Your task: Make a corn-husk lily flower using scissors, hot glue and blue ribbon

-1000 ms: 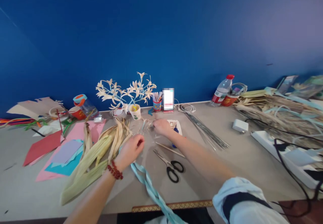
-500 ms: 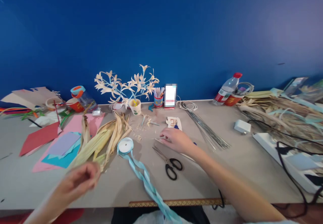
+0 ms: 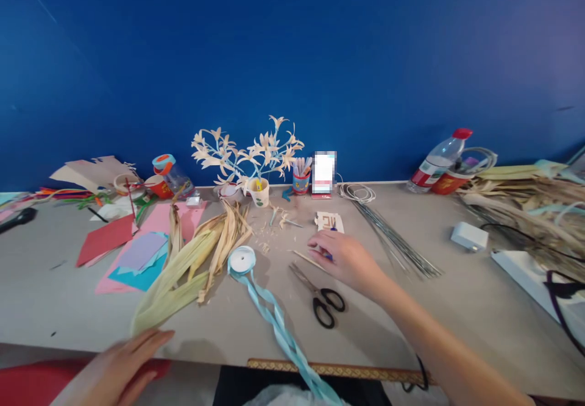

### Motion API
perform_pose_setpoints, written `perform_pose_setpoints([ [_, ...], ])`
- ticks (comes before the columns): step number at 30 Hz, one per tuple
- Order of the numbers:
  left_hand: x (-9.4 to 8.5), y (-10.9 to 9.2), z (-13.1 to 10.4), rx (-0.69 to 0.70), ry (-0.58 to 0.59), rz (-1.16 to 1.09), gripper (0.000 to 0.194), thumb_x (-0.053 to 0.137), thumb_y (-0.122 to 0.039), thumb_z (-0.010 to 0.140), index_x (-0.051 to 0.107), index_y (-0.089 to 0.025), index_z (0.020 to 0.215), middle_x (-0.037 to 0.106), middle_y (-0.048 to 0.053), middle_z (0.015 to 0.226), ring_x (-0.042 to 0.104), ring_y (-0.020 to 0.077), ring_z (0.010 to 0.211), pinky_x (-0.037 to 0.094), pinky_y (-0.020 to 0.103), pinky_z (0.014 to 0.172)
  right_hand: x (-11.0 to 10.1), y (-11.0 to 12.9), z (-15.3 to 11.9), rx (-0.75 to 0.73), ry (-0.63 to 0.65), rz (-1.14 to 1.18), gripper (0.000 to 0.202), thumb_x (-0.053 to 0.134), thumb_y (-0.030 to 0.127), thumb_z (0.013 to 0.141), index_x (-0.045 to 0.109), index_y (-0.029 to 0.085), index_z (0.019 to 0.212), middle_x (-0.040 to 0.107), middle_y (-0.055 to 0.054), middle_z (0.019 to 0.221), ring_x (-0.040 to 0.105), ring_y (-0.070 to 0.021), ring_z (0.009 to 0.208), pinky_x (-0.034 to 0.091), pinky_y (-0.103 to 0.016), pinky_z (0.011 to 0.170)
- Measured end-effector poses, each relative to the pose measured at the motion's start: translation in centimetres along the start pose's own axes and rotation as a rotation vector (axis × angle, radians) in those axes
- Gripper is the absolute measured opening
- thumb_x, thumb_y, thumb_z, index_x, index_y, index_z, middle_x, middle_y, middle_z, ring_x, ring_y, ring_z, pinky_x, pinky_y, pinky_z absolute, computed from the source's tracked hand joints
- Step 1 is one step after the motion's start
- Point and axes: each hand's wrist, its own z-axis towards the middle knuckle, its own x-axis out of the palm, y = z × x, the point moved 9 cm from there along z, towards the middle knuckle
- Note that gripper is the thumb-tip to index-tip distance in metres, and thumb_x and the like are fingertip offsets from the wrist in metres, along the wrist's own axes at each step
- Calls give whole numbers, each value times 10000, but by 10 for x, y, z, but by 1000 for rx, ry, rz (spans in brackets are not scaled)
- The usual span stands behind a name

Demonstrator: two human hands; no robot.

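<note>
My left hand (image 3: 130, 360) is at the table's front edge, fingers extended and holding nothing, just below the pale green corn husks (image 3: 173, 278). My right hand (image 3: 340, 256) reaches over the middle of the table, fingers curled down over a small dark blue object (image 3: 329, 256) that is mostly hidden. A thin pale stick (image 3: 305, 259) lies beside those fingers. Black-handled scissors (image 3: 323, 307) rest nearer to me. Left of them is a spool (image 3: 242, 260) of light blue ribbon (image 3: 274, 320), which trails over the front edge.
Husk flowers stand in a paper cup (image 3: 258, 192) at the back, near a pen cup (image 3: 301, 183) and a phone (image 3: 324, 172). Metal wires (image 3: 397, 241), a tilted bottle (image 3: 439, 162), a charger (image 3: 469, 236) and a power strip (image 3: 525, 278) are rightward. Coloured paper (image 3: 105, 241) lies left.
The view has turned left. My left hand has come down toward the front edge and its fingers have straightened. My right hand has curled over the dark blue object.
</note>
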Motion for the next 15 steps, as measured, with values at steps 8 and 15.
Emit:
perform_pose_setpoints([
  [8,13,-94,91,169,-87,-70,264,428,-145,892,484,-198,640,524,2,636,525,151,620,436,277,618,3,8,-39,58,19,0,146,516,211,863,503,198,718,583,-7,692,531,-151,643,335,-243,575],
  [15,26,-32,130,-111,-156,-128,285,432,-275,903,548,-204,1153,595,87,1193,612,213,1014,490,328,855,11,-2,-72,145,38,92,157,490,121,744,424,217,639,548,-9,640,514,-157,596,351,-243,544],
])
